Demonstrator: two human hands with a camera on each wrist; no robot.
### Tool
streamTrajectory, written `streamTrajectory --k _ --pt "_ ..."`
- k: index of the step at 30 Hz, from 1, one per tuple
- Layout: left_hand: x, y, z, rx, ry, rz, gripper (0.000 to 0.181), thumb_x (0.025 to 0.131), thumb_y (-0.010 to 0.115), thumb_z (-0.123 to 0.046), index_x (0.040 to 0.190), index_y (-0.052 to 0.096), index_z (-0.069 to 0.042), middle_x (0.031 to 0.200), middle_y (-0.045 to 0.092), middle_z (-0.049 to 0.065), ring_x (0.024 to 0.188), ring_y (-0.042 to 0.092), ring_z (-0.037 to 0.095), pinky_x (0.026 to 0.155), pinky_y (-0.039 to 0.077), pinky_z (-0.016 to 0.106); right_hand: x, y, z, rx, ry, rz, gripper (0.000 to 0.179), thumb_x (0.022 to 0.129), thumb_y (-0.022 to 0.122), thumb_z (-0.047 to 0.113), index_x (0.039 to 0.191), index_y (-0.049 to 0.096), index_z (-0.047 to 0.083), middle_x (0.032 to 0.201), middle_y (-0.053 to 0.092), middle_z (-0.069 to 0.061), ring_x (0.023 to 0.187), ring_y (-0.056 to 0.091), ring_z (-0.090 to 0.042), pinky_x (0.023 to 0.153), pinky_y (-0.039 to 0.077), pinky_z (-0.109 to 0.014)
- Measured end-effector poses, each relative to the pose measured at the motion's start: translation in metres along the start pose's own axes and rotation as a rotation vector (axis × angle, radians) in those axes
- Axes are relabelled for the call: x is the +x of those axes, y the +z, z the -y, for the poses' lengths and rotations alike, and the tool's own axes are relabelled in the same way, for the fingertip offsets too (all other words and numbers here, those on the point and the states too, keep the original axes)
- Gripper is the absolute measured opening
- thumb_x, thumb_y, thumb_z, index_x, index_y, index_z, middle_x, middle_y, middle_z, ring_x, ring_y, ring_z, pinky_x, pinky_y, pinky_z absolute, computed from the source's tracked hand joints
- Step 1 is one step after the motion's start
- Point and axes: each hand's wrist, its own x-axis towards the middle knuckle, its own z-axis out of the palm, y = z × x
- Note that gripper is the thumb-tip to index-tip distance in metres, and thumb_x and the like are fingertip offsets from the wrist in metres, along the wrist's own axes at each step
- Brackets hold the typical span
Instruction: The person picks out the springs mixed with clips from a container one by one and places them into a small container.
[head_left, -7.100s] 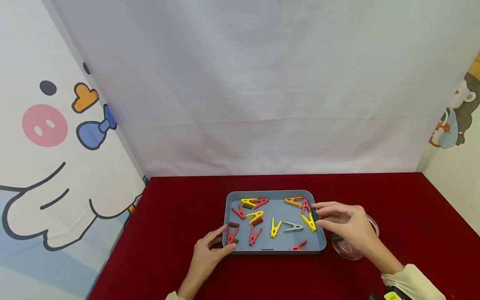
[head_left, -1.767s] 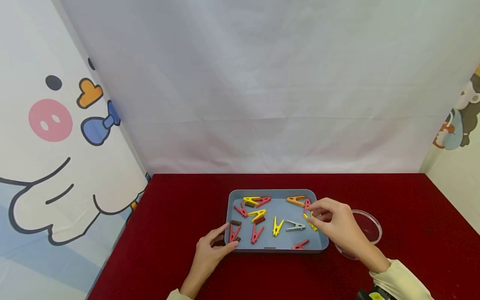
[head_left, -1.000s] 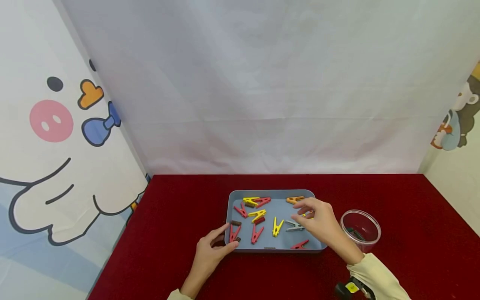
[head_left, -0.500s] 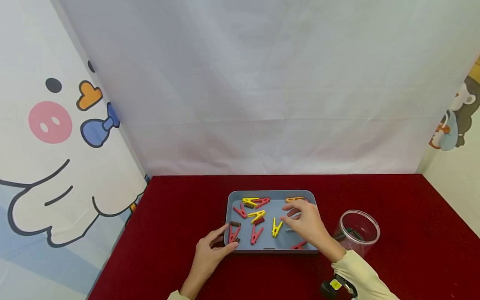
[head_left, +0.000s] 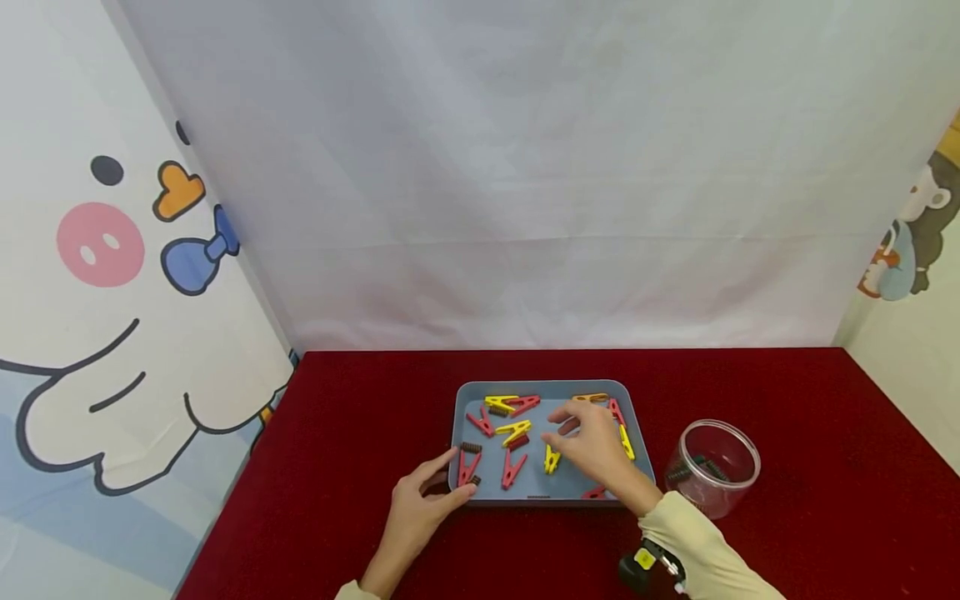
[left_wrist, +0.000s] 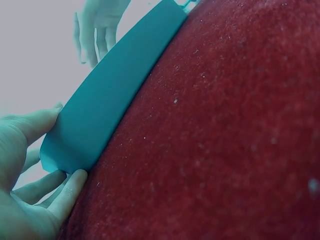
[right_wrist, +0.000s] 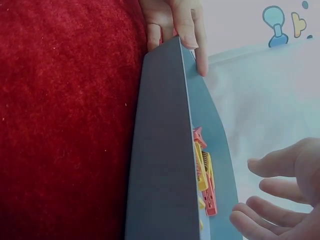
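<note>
— Where's the middle yellow clip [head_left: 551,461]?
— In the tray [head_left: 555,390], partly hidden by the right hand [head_left: 595,442]. That hand has just moved left.
— Is it holding anything?
— Nothing I can see. Its fingers are loose, so I think no clip is picked up yet.
— And the left hand [head_left: 418,502]?
— It holds the tray's near left corner. A clear jar [head_left: 712,504] with dark springs [head_left: 712,469] stands to the right.
</note>
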Motion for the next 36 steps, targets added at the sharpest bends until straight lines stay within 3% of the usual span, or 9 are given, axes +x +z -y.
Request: streamTrajectory --k 3,7,10,14,22,29,36 --pt "-0.001 -0.001 0.001 0.003 0.009 -0.003 0.06 0.068 0.076 -0.02 0.123 0.052 -0.01 0.117 0.054 0.014 0.097 0.054 0.031 0.066 0.049 0.022 0.002 0.004 0.001 0.0 -0.003 0.005 0.017 0.066 0.077 0.014 0.08 0.067 0.012 0.08 0.064 -0.006 0.069 0.06 -0.018 0.057 0.047 -0.029" --pt "-0.001 -0.001 0.001 0.004 0.014 -0.003 0.06 0.068 0.076 -0.02 0.123 0.052 -0.01 0.117 0.054 0.014 0.098 0.054 0.031 0.066 0.048 0.021 0.005 0.008 0.003 -0.016 -0.01 0.008 0.018 0.066 0.077 0.015 0.08 0.067 0.008 0.077 0.064 -0.007 0.066 0.059 -0.016 0.083 0.034 -0.04" --pt "-0.001 0.0 0.002 -0.001 0.01 -0.001 0.06 0.069 0.076 -0.02 0.123 0.052 -0.01 0.116 0.054 0.014 0.098 0.054 0.031 0.067 0.048 0.021 0.006 0.012 0.005 -0.015 0.005 0.021 0.02 0.066 0.077 0.015 0.081 0.067 0.006 0.077 0.064 -0.008 0.066 0.058 -0.016 0.082 0.034 -0.042" --pt "-0.001 0.0 0.002 -0.009 0.011 0.0 0.061 0.068 0.076 -0.02 0.123 0.052 -0.009 0.115 0.054 0.015 0.098 0.054 0.031 0.066 0.048 0.022 0.008 0.017 0.007 0.007 0.028 0.044 0.02 0.067 0.076 0.013 0.082 0.067 0.004 0.08 0.063 -0.009 0.068 0.057 -0.017 0.056 0.046 -0.03" --pt "-0.001 -0.001 0.002 0.008 0.005 -0.01 0.06 0.068 0.076 -0.021 0.123 0.053 -0.011 0.117 0.054 0.012 0.098 0.054 0.029 0.067 0.048 0.021 0.016 0.03 0.009 -0.037 0.052 0.081 0.019 0.067 0.076 0.014 0.081 0.067 0.005 0.083 0.063 -0.008 0.062 0.053 -0.01 0.053 0.044 -0.026" --pt "0.001 -0.001 0.002 0.018 0.015 0.0 0.059 0.069 0.075 -0.021 0.123 0.053 -0.011 0.117 0.054 0.013 0.098 0.054 0.029 0.067 0.048 0.022 0.022 0.039 0.013 -0.123 0.07 0.158 0.019 0.068 0.076 0.019 0.079 0.067 0.006 0.08 0.062 -0.005 0.073 0.056 -0.017 0.06 0.046 -0.031" --pt "0.001 -0.001 0.001 0.008 0.024 0.005 0.059 0.069 0.075 -0.02 0.123 0.053 -0.01 0.116 0.054 0.013 0.098 0.054 0.029 0.067 0.048 0.022 0.025 0.046 0.013 -0.155 0.046 0.186 0.022 0.066 0.077 0.018 0.077 0.065 0.002 0.086 0.063 -0.007 0.063 0.052 -0.011 0.054 0.043 -0.026"
